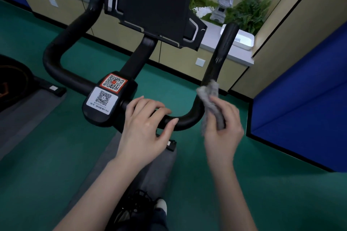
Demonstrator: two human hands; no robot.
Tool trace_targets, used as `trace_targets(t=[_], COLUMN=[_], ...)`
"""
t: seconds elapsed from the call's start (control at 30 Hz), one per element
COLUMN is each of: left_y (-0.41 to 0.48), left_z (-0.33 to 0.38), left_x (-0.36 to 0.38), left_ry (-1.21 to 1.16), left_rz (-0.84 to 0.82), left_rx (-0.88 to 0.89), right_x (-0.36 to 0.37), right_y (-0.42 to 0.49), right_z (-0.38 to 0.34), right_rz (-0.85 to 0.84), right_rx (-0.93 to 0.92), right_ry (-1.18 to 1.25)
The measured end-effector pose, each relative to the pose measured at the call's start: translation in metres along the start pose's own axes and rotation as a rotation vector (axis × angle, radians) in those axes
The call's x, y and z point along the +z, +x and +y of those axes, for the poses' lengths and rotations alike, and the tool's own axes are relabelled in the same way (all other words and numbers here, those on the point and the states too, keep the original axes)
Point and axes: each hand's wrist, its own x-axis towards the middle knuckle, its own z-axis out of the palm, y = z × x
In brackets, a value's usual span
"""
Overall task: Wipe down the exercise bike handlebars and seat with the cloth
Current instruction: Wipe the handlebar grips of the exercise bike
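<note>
Head view, left fingers (150, 106) relaxed on handlebars (56, 58), right fingers (231, 112) gripping cloth (209, 92) — blurred

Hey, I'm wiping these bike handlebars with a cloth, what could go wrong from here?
1. The left hand rests on the handlebars beside the bend where the right hand holds the cloth; that covered stretch may get skipped.
2. If the cloth is damp, dragging it across the QR stickers could lift or smear them.

handlebars (56, 65): black, glossy | cloth (210, 97): grey, nubby (rough-looking)
</note>
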Motion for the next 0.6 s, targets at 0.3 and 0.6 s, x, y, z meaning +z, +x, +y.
trace_targets(t=[0.3,0.6], left_y=[-0.002,0.0], left_z=[-0.006,-0.009], left_x=[-0.011,-0.013], left_ry=[0.004,0.002], left_rz=[-0.015,0.004], left_rx=[-0.006,-0.026], right_x=[-0.001,0.02], right_y=[0.057,0.08], right_z=[-0.042,-0.056], right_rz=[-0.857,-1.208], right_rx=[-0.475,-0.32], right_ry=[-0.68,-0.727])
